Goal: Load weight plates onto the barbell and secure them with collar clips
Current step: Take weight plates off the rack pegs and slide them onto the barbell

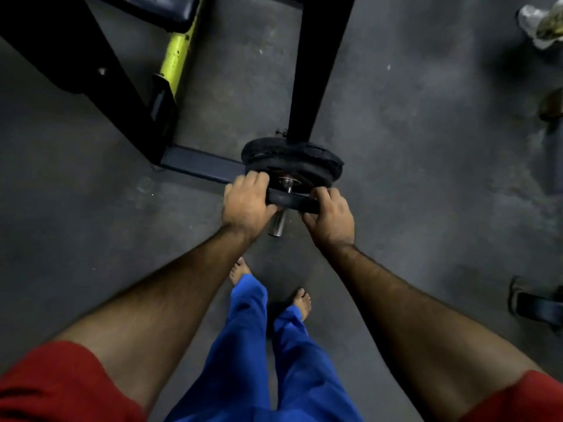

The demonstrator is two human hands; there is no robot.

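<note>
1. A small black weight plate (289, 202) is held at the centre of the frame, gripped at its left edge by the left hand (245, 205) and at its right edge by the right hand (330, 216).
2. The fingers of both hands are curled closed around the plate's rim, so each hand is fully occupied by it.
3. The plate is seen already threaded on the steel barbell sleeve (278, 222), whose bare end pokes out toward the lower part of the frame, between the 2 hands.
4. Just above it in the frame, loaded plates (292, 159) are stacked on the same sleeve, beside a black rack upright (316, 65).
5. The step in hand is judged to be loading: the held plate is on the sleeve but not yet seated against the stack.
6. The next move calls for an even push from both hands until the plate is flush.
7. No collar clip can be made out, so 1 must be fetched afterwards.
</note>
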